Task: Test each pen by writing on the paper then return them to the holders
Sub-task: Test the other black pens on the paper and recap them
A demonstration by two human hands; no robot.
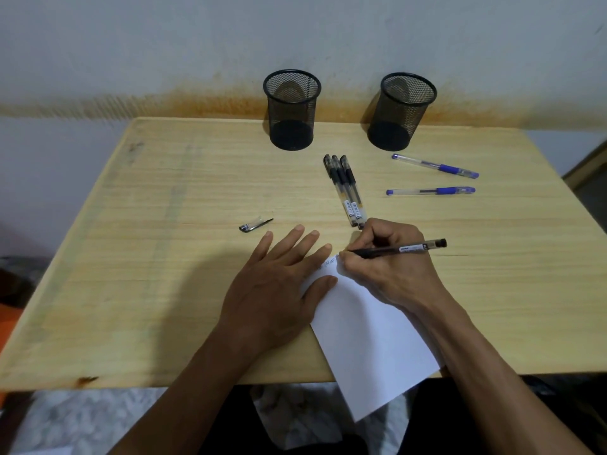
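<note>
A person's right hand (387, 261) pinches a black pen (397, 249) in curled fingers, its tip on the top edge of a sheet of white paper (368, 339), where faint scribbles show; the left hand (276, 287) lies flat beside it, fingers straight and spread, thumb and little finger pressing the paper's left edge; the paper sits askew on a pale wooden table (164, 257), its lower corner hanging over the near edge; just beyond the paper three black pens (345, 188) lie side by side; right of them, two blue pens (433, 178) lie apart; left of the paper rests a loose pen cap (255, 224); farthest from the paper, two black mesh holders (348, 110) stand at the table's back edge against a stained wall (197, 44).
</note>
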